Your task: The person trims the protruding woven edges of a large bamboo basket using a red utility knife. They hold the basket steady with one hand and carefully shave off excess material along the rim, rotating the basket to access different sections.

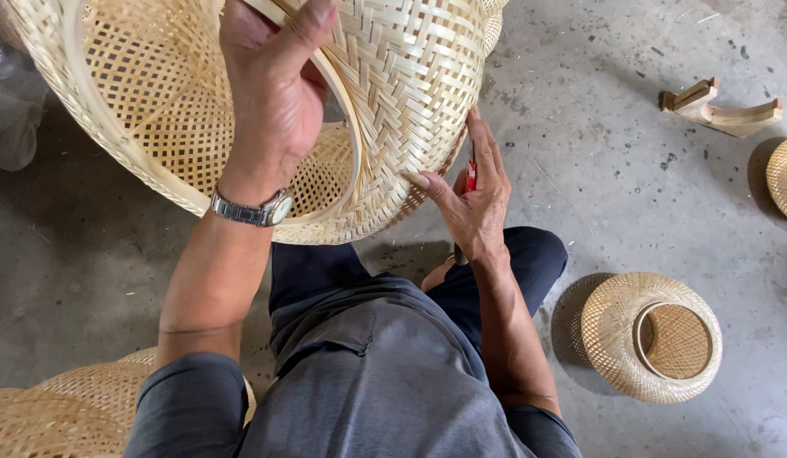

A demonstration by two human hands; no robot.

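At the far left edge a grey, crumpled thing (11, 110) is half hidden behind the basket and cut off by the frame; you cannot tell what it is. Below it, in the bottom left corner, more woven bamboo pieces (62, 407) lie on the concrete floor (597, 170), partly covered by your sleeve and cropped by the edge.

Your left hand (270, 93) grips the large woven bamboo basket (402, 76) at its inner hoop, thumb stretched up over the rim, the other fingers curled round the hoop and out of sight behind it. A metal wristwatch (251, 209) sits on that wrist. The basket is held up in front of you, tilted so its open mouth faces you; its top runs out of the picture, so its full shape is not visible.

Your right hand (474, 199) presses against the basket's lower right outer wall. The forefinger lies straight along the weave, the thumb touches the edge, and the remaining fingers close on a small red-handled tool (470, 175). Only a sliver of red and a dark tip below the palm show, so the kind of tool is hard to make out.

Further right, a smaller woven basket (652, 337) lies on its side on the floor, well apart from your hands. At the upper right sits a curved wooden piece (720, 108), and at the right edge another woven piece (785, 176) is cut off.
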